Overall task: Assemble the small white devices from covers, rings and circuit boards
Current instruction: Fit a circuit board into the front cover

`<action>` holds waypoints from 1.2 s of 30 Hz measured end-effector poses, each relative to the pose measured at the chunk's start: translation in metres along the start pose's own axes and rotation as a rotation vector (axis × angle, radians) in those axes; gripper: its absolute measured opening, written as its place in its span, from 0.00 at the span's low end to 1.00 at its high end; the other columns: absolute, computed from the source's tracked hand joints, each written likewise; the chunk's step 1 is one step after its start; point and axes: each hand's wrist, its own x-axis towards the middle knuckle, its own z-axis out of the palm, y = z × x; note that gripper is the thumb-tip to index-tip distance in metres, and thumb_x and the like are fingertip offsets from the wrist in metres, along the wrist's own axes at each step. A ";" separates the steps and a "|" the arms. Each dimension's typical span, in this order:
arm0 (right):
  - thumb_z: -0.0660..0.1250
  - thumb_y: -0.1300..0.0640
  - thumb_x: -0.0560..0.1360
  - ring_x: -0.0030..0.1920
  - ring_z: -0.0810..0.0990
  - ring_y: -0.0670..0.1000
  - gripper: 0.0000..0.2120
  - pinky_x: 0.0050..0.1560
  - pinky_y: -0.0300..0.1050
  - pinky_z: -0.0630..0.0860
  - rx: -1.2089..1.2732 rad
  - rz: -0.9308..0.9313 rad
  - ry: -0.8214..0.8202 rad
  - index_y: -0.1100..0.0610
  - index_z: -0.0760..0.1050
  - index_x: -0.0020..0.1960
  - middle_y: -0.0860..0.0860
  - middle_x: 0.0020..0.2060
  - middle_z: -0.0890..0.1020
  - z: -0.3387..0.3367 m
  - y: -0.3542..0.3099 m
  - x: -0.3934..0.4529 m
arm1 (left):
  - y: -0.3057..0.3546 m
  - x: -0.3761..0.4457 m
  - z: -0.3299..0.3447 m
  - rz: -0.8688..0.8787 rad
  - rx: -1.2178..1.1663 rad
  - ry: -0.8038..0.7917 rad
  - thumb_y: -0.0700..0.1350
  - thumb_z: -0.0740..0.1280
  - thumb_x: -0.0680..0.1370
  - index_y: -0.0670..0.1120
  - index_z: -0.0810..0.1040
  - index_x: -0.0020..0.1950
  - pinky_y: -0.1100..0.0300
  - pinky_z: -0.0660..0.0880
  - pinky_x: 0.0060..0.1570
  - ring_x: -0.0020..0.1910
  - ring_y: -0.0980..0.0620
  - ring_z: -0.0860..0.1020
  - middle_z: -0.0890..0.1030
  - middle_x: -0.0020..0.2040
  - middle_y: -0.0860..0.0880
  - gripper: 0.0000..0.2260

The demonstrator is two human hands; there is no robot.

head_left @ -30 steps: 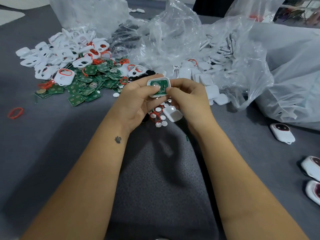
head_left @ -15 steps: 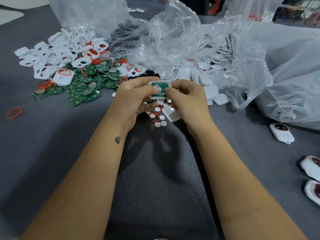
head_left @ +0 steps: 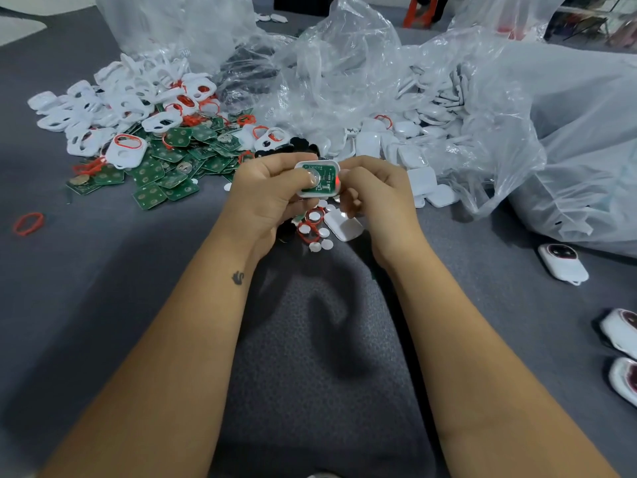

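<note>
Holding a small white plastic cover with a green circuit board seated inside [head_left: 319,179], left hand [head_left: 272,196] and right hand [head_left: 374,194] both pinch it above the grey table [head_left: 103,288]. Three finished white devices [head_left: 562,264] sit right; heaps of green boards [head_left: 165,174], white covers [head_left: 113,101] remain, clear bags [head_left: 344,74] crowding behind.

Grey cloth [head_left: 103,305] underneath, finely speckled nearer the body. Left of the held white cover [head_left: 319,164] – green circuit boards [head_left: 165,174] dotted pale, white frames [head_left: 103,108], red rings [head_left: 28,223]. Right of it – clear plastic bags [head_left: 517,115], white devices [head_left: 562,263] with dark red faces.
</note>
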 end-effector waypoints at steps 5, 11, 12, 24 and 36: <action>0.64 0.59 0.66 0.28 0.70 0.46 0.15 0.31 0.39 0.67 0.042 0.022 0.024 0.72 0.78 0.43 0.55 0.31 0.75 -0.002 0.004 0.002 | -0.001 0.000 -0.001 0.002 0.006 -0.028 0.34 0.68 0.76 0.45 0.82 0.49 0.65 0.78 0.34 0.36 0.55 0.83 0.85 0.38 0.50 0.08; 0.58 0.62 0.74 0.27 0.69 0.49 0.13 0.31 0.43 0.64 0.208 0.081 0.011 0.64 0.81 0.43 0.54 0.31 0.78 -0.005 0.001 0.005 | 0.001 0.000 -0.001 -0.014 -0.051 -0.062 0.34 0.68 0.76 0.44 0.82 0.52 0.61 0.80 0.34 0.41 0.52 0.84 0.84 0.42 0.47 0.08; 0.56 0.62 0.75 0.27 0.69 0.48 0.14 0.30 0.42 0.65 0.216 0.077 0.013 0.63 0.81 0.44 0.53 0.31 0.79 -0.006 0.000 0.005 | 0.001 0.000 -0.001 -0.015 -0.070 -0.050 0.34 0.68 0.76 0.45 0.82 0.52 0.61 0.80 0.35 0.41 0.52 0.84 0.85 0.42 0.48 0.08; 0.70 0.52 0.71 0.28 0.72 0.43 0.11 0.35 0.41 0.70 -0.841 0.020 -0.049 0.58 0.79 0.35 0.46 0.25 0.77 -0.049 -0.019 0.001 | 0.008 0.006 -0.021 -0.008 -0.394 0.259 0.33 0.68 0.76 0.43 0.81 0.52 0.62 0.79 0.37 0.38 0.53 0.82 0.83 0.43 0.45 0.08; 0.70 0.64 0.67 0.44 0.77 0.43 0.16 0.47 0.37 0.74 -0.670 -0.161 -0.196 0.51 0.78 0.53 0.43 0.45 0.81 -0.022 -0.015 -0.006 | 0.004 0.009 -0.016 -0.009 -0.294 0.249 0.33 0.68 0.76 0.45 0.82 0.53 0.63 0.78 0.37 0.38 0.54 0.78 0.81 0.41 0.48 0.10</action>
